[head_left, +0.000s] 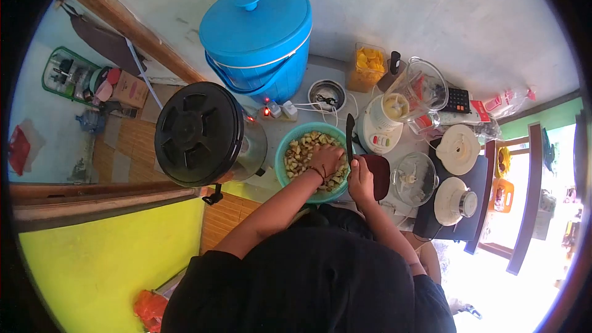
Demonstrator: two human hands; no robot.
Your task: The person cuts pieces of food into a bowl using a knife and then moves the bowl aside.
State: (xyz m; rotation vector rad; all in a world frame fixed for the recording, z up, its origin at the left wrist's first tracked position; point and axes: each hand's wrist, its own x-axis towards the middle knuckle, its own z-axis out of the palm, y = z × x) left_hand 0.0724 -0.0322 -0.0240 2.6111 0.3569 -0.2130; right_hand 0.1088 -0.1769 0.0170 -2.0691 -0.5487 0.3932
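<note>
Head view, looking steeply down over the person's dark-sleeved arms.

Left hand (327, 159): fingers curled down into the teal bowl (285, 148), resting on or gathering the cut pieces (302, 148); whether it holds any cannot be told. A dark band sits at the wrist.

Right hand (361, 179): closed round the handle of a knife (349, 135). The dark blade runs away from the person, almost straight up the picture, along the bowl's right rim. A dark red object (379, 172) lies just right of this hand; what it is cannot be told.

Key relation: the bowl lies directly ahead of both hands. The left hand is inside it; the right hand is at its right edge, with the blade's long axis parallel to that edge.

Surroundings on the table (333, 71), going outward:
- black-lidded metal pot (197, 132), just left of the bowl;
- blue lidded bucket (256, 37), beyond it;
- glass bowl (414, 177), right of the hands;
- white blender base (382, 126) and clear jug (425, 86), further right;
- box of orange pieces (368, 65), by the wall.
</note>
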